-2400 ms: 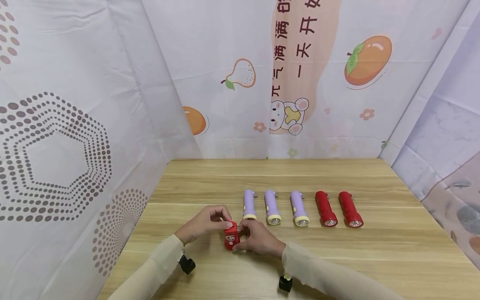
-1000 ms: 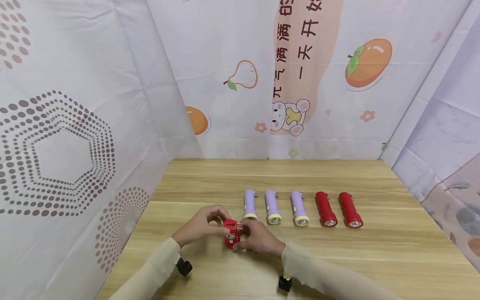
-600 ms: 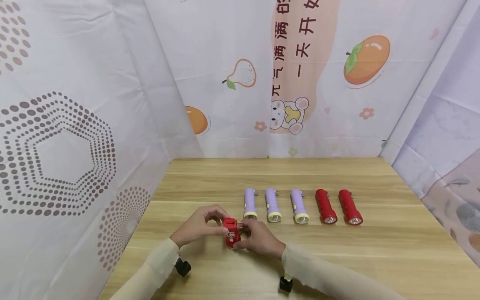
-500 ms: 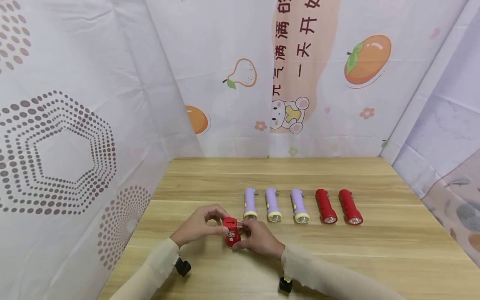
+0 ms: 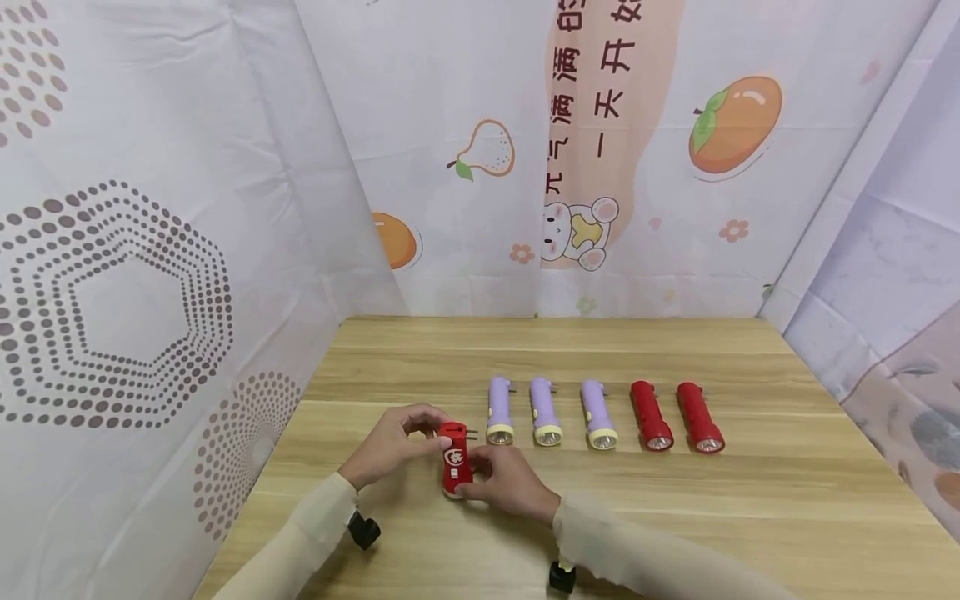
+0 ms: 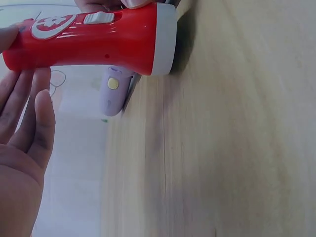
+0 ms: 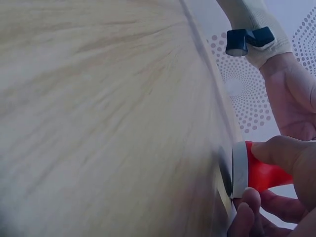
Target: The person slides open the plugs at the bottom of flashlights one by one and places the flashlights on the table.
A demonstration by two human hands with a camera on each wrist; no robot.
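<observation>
Both my hands are on a red flashlight (image 5: 455,462) with a white logo, a white switch and a pale rim at its lens end. It stands tilted, lens end down close to the table, and two metal prongs (image 5: 471,434) stick out to the right near its top. My left hand (image 5: 401,442) pinches the top end between thumb and fingers. With thumb and fingers, my right hand (image 5: 506,483) grips the wider lens end, as the right wrist view also shows. The left wrist view shows the flashlight's switch (image 6: 99,18) side.
Behind the hands, a row lies on the wooden table (image 5: 675,517): three lilac flashlights, the nearest one (image 5: 499,408) just right of the held one, then a red flashlight (image 5: 652,417) and another red flashlight (image 5: 701,417). Printed curtains (image 5: 450,292) hang behind and at the sides.
My right fingers have come away from the prongs and now hold lower down, at the lens end. The red flashlight has shifted a little left, and its front shows more fully.
</observation>
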